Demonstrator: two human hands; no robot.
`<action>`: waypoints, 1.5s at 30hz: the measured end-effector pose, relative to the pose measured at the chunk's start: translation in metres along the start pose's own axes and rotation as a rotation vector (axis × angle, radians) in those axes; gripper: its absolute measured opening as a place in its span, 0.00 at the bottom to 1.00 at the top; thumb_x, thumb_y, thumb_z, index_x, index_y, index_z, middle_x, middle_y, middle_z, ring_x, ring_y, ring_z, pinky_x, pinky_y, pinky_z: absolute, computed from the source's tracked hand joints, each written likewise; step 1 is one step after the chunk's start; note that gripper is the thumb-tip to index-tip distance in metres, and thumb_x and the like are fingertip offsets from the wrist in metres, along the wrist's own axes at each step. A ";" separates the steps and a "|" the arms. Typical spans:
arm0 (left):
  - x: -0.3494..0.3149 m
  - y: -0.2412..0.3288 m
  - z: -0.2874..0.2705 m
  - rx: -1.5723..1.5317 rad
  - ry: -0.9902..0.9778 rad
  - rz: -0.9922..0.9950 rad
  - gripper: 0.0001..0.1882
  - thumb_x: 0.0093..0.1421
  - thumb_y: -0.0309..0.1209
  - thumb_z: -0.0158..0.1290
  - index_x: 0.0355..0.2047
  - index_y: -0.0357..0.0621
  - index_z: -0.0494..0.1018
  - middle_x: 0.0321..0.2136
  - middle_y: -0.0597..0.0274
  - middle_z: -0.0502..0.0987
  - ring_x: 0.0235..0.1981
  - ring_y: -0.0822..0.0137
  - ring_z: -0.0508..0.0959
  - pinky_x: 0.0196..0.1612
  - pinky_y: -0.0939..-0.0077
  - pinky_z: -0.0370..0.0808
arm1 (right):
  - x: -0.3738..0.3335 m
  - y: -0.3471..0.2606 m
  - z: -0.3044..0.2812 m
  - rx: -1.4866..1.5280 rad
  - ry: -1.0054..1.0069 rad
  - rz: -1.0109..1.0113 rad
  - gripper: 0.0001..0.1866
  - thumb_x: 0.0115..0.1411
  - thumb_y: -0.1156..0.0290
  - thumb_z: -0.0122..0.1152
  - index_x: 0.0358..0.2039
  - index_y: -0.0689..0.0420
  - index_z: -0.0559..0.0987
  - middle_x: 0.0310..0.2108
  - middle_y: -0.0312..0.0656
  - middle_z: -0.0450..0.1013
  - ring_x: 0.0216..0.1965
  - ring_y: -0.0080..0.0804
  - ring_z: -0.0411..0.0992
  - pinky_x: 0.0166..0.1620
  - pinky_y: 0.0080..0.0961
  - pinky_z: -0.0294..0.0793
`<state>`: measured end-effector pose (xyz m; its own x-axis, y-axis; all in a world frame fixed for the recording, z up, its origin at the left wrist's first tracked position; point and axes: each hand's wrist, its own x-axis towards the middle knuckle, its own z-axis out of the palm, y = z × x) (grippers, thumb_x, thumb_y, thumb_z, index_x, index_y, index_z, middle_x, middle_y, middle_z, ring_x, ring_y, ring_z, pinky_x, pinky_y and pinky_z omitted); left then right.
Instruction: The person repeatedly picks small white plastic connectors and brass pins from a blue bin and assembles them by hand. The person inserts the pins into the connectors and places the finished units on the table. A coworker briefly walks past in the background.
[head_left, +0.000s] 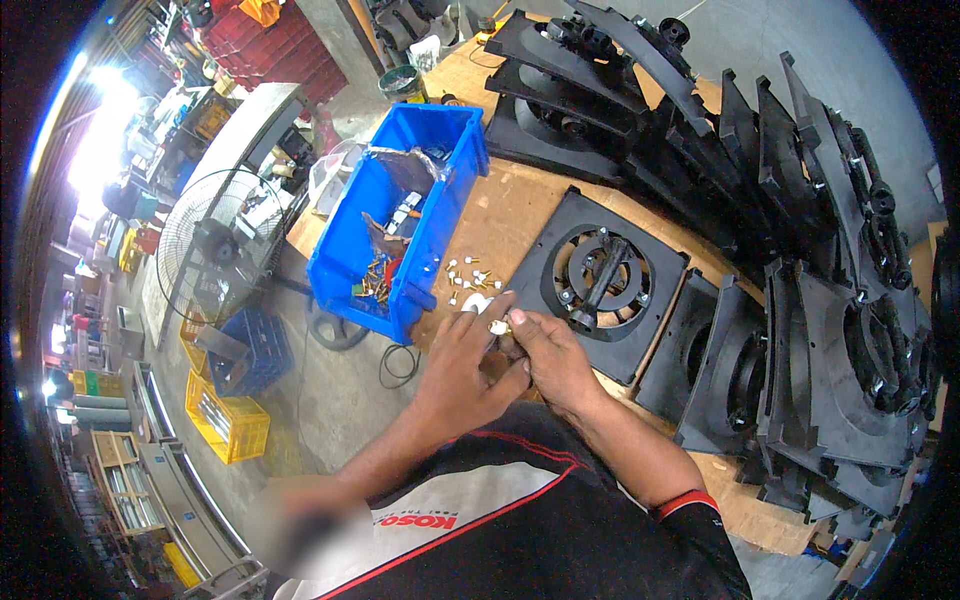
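Close in front of me, both hands meet over the wooden table. Between their fingertips is a small brass fitting with a white end. My right hand pinches it with thumb and finger, and my left hand closes around it from the other side. Just beyond the fingers lie several small brass fittings with white tops, loosely scattered. To the right of them, a square black plate lies flat. A ring-shaped black burner with a tube sits in its round opening.
A blue bin with dividers stands left of the loose fittings, with brass parts inside. Many black plates lean in stacks along the right and far side. A floor fan and yellow crates are on the left.
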<state>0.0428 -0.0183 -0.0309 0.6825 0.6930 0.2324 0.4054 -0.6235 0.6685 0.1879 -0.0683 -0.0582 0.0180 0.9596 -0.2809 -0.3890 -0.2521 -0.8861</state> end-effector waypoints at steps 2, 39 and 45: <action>-0.001 -0.004 -0.001 -0.065 0.022 0.029 0.33 0.56 0.36 0.57 0.60 0.36 0.64 0.41 0.44 0.73 0.42 0.49 0.72 0.48 0.57 0.67 | 0.001 0.001 -0.002 -0.030 -0.025 0.011 0.20 0.73 0.56 0.43 0.40 0.59 0.78 0.28 0.30 0.72 0.27 0.18 0.68 0.32 0.21 0.70; -0.009 0.005 -0.010 0.154 0.125 0.099 0.09 0.57 0.31 0.58 0.37 0.42 0.77 0.28 0.55 0.77 0.32 0.52 0.75 0.41 0.58 0.69 | -0.023 -0.014 -0.006 -0.457 0.157 -0.600 0.08 0.61 0.70 0.62 0.35 0.63 0.80 0.26 0.46 0.74 0.25 0.34 0.73 0.28 0.26 0.70; -0.009 0.001 -0.010 0.063 0.096 0.087 0.15 0.53 0.29 0.59 0.42 0.43 0.78 0.26 0.54 0.78 0.31 0.55 0.75 0.46 0.60 0.67 | -0.020 -0.026 -0.013 -0.730 0.216 -0.761 0.08 0.58 0.73 0.64 0.36 0.63 0.80 0.27 0.46 0.75 0.27 0.38 0.75 0.31 0.28 0.72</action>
<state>0.0307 -0.0210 -0.0251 0.6563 0.6651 0.3563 0.3868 -0.7021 0.5979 0.2092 -0.0825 -0.0345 0.2134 0.8716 0.4413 0.4359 0.3193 -0.8414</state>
